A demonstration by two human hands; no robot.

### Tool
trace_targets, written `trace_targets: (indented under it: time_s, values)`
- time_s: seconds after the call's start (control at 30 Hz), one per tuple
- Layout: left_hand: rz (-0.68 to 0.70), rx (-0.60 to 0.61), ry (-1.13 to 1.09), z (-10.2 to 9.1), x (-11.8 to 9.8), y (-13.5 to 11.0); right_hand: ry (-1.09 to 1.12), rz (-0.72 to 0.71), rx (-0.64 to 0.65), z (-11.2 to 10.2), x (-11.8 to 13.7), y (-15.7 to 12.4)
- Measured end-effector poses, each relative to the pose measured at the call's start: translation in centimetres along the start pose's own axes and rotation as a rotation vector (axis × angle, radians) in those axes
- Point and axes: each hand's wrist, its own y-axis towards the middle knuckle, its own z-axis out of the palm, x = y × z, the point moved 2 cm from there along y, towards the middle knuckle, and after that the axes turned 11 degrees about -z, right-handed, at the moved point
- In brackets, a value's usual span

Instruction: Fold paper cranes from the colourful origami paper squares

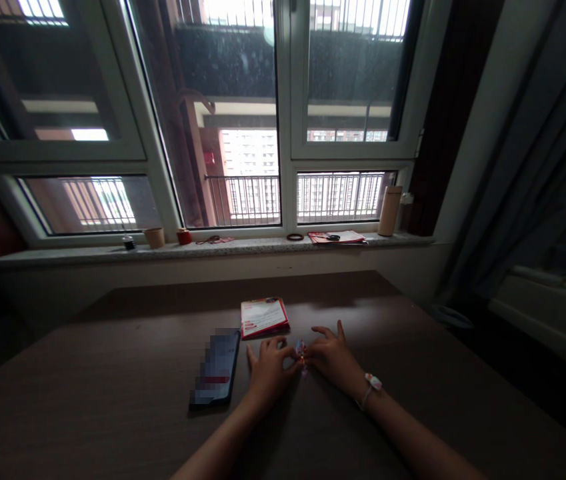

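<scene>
One small, shiny, many-coloured piece is getting pinched from both sides: left hand is gripping at nine o'clock, right hand at three, spare fingers fanning. A red-edged paper stack is lying toward ten; a flat, dark phone is resting toward nine on the wood-grained table.
</scene>
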Motion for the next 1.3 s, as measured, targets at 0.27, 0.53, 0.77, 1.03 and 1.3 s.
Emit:
trace_targets:
  time_s: [0.27, 0.53, 0.77, 1.03, 1.3]
  values:
    - [0.002, -0.008, -0.014, -0.05, -0.03, -0.03, 0.030, -0.019, -0.037, 0.23, -0.21, -0.09]
    - [0.007, -0.013, -0.017, -0.02, -0.05, 0.05, 0.017, -0.006, -0.020, 0.17, -0.03, 0.07]
    - [0.014, -0.018, -0.010, 0.14, 0.19, 0.14, 0.002, -0.012, -0.019, 0.18, 0.01, 0.06]
    - [0.008, 0.003, -0.003, -0.11, 0.06, 0.10, -0.003, -0.023, -0.034, 0.29, -0.07, -0.06]
    - [0.051, -0.050, 0.003, -0.17, -0.18, -0.18, 0.000, -0.014, -0.031, 0.26, -0.02, -0.21]
